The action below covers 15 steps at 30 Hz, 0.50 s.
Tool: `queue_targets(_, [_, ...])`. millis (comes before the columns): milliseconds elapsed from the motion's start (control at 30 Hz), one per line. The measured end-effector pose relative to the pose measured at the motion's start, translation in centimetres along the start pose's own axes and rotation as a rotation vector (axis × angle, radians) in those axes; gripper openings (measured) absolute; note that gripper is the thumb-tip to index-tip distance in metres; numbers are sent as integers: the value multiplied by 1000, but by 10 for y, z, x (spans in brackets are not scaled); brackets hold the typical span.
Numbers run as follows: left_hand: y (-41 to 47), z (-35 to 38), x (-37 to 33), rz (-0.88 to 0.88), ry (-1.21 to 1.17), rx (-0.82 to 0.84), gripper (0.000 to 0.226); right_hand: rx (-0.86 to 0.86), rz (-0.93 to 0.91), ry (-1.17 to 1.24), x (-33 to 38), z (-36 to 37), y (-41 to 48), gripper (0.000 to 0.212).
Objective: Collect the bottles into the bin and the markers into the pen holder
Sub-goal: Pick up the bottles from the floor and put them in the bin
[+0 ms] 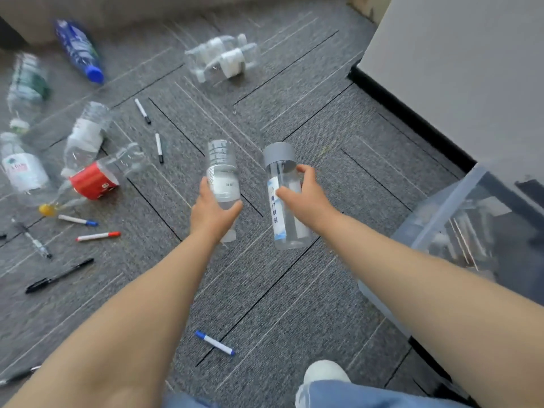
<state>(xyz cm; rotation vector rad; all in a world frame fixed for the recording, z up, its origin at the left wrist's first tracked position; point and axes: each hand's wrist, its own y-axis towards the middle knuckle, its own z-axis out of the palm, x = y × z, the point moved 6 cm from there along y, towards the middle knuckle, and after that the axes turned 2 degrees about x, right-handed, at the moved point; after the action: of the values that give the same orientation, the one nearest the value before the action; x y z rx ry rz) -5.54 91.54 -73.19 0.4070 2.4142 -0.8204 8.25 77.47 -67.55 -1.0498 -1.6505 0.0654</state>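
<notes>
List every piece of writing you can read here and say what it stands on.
"门科创", as best it reads, with an unclear character above it: blue vertical print on the label of the grey-capped bottle in the right hand.
Label print on the clear bottle in the left hand: too blurred.
Labels on the red-labelled bottle and the white-labelled bottle: unreadable.

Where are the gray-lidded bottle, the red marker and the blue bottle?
gray-lidded bottle [293, 235]: head view, on its clear body.
red marker [98, 236]: head view, on its white barrel.
blue bottle [78, 50]: head view, on its blue body.
</notes>
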Motion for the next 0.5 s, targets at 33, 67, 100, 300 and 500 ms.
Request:
queue_targets(33, [-6, 1, -21, 40, -21, 6, 91, -66, -36, 27, 8, -14, -8, 63])
queue_targets(67, [-13, 5, -43, 80, -45, 20, 91, -148, -78, 46, 15, -30, -18, 64])
queue_targets(100, [-20, 10, -63, 114, -64, 39, 92, -243, -116, 59, 19, -48, -27, 66])
queue_targets(300, [-73, 62, -170, 328, -106, 195, 96, -870, -110, 177, -13, -185, -104, 75])
queue_targets(500, [-137, 109, -249, 537, -139, 319, 95, -981, 334, 0, -108, -255, -171, 71])
